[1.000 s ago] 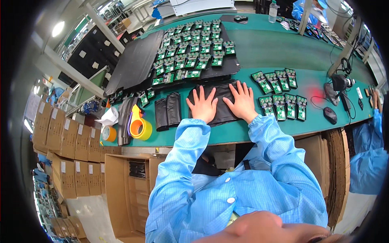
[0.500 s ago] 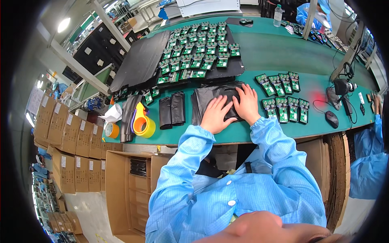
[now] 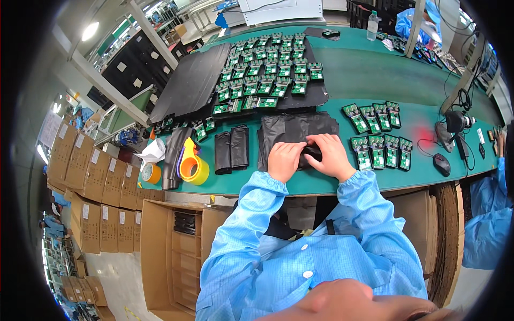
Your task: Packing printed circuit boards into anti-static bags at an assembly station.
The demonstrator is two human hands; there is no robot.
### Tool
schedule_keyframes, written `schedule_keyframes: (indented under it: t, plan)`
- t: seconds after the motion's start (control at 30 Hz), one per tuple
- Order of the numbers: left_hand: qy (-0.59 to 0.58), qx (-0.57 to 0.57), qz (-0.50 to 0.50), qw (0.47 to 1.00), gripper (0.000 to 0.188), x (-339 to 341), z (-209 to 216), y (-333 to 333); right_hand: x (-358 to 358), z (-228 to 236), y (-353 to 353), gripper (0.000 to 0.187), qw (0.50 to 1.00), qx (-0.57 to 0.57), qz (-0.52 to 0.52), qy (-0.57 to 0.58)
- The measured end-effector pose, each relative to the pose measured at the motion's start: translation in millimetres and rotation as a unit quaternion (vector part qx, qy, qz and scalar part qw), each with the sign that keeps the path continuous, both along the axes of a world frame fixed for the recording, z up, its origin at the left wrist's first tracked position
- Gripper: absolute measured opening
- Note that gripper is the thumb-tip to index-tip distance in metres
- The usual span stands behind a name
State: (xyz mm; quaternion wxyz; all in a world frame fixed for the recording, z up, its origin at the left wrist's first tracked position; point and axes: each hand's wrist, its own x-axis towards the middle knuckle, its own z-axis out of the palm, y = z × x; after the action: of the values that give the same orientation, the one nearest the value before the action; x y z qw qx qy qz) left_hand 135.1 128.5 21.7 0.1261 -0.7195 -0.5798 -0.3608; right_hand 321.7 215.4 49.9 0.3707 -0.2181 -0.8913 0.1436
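A flat black plastic bag lies on the green table in front of me. My left hand has its fingers curled over the bag's near part. My right hand is closed beside it, thumb and fingers pinching the bag's near edge, and the two hands almost touch at the fingertips. What lies beneath the fingers is partly hidden. Left of the bag lie two folded black plastic bundles. Several green circuit boards in black holders stand in two rows to the right.
Many more boards cover a black sheet at the back. Left are a yellow tape dispenser, an orange tape roll and a black roll. A mouse lies right. An open carton stands below the table edge.
Both hands have drawn back toward me from lying flat on the bag. Their fingers have curled in at its near edge.
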Motion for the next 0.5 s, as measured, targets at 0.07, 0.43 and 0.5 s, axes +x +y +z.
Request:
schedule_keyframes:
  t: [0.07,0.43,0.5]
  plan:
    - [-0.010,0.003,0.000,1.000,0.023,0,1,2,10,-7,5,0.033,1.000,-0.015,-0.019,-0.014]
    - [-0.050,0.019,0.012,0.999,0.017,5,12,0,10,-8,10,0.010,0.980,-0.063,-0.146,0.119]
    - [-0.055,0.043,0.011,0.998,0.017,3,12,0,9,-7,10,0.010,0.975,-0.085,-0.156,0.137]
